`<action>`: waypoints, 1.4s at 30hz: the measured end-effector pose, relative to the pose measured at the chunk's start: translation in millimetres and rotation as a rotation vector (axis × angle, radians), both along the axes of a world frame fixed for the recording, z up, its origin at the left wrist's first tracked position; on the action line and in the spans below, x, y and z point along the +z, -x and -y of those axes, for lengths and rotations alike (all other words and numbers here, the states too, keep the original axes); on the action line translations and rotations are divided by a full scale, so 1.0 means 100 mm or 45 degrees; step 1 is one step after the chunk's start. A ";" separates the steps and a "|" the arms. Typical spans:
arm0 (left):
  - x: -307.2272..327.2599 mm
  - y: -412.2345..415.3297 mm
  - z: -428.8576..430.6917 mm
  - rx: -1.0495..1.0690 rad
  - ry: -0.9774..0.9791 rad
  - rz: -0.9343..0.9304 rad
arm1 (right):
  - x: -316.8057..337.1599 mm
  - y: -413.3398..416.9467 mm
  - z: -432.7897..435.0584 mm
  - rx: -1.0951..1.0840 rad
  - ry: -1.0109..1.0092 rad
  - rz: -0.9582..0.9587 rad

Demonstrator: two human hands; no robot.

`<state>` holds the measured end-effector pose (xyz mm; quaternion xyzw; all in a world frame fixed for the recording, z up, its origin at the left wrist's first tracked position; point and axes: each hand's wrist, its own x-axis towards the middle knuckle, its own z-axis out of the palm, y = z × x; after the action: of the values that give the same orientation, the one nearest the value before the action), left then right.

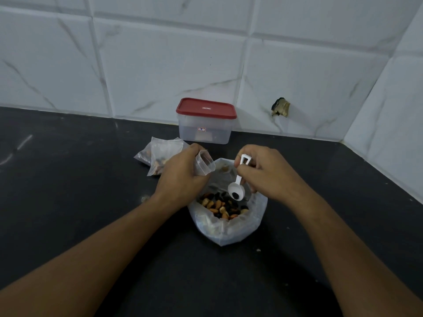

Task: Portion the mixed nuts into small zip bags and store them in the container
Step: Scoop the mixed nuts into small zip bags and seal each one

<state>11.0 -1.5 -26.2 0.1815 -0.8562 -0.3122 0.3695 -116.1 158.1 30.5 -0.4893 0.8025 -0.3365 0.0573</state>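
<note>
The likeliest slip was a spill at the transfer: the small zip bag (204, 164) had a narrow mouth, held open only by the left hand (180, 175), and if that mouth sagged or the scoop (238, 189) tipped early, pieces would drop onto the counter (68, 179) rather than back into the big bag (231, 232). The scoop also looked underfilled, with a single dark piece in its bowl, so portions could come out uneven. The big bag's soft walls could slump if knocked by either wrist.

The left hand, just above the big bag's left rim, had its fingers curled round the small zip bag, which looked empty as far as could be told. The right hand (263, 170), above the big bag's far right edge, pinched the scoop's handle with the bowl hanging over the opening.

The big bag stood open on the counter and held the mixed nuts (217, 205): brown almonds, pale nuts and dark raisin-like pieces. Behind it and to its left lay filled small bags (160, 152), each with a portion showing through. Further behind it, against the tiled wall, stood the container (204, 131), clear-sided with its red lid (206, 108) on; whether anything lay inside could not be told
</note>
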 end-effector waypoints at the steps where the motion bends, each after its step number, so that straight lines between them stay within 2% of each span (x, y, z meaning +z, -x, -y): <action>1: 0.00 0.00 0.00 0.000 0.000 -0.008 | 0.00 0.00 0.00 0.004 -0.023 -0.023; 4: 0.00 0.00 0.00 -0.009 0.001 -0.025 | -0.02 -0.02 0.02 0.017 -0.008 0.021; 15: 0.00 0.00 0.00 -0.008 -0.021 -0.040 | -0.16 -0.06 0.13 -0.046 0.119 0.653; 20: 0.02 -0.02 0.01 -0.017 -0.046 -0.025 | -0.15 0.00 0.10 -0.093 0.137 0.839; 31: 0.05 -0.02 0.06 -0.061 -0.079 0.013 | -0.02 0.15 0.02 -0.214 0.582 1.091; 37: 0.07 -0.01 0.03 -0.069 -0.086 0.037 | -0.05 0.02 0.07 -0.051 0.629 1.023; 42: 0.08 -0.02 0.06 -0.114 -0.248 -0.056 | -0.12 -0.07 0.11 0.155 0.534 0.653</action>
<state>13.2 -7.8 -18.5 0.1713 -0.8208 -0.4139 0.3546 -109.6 147.6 18.8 -0.4369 0.6445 -0.6025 0.1753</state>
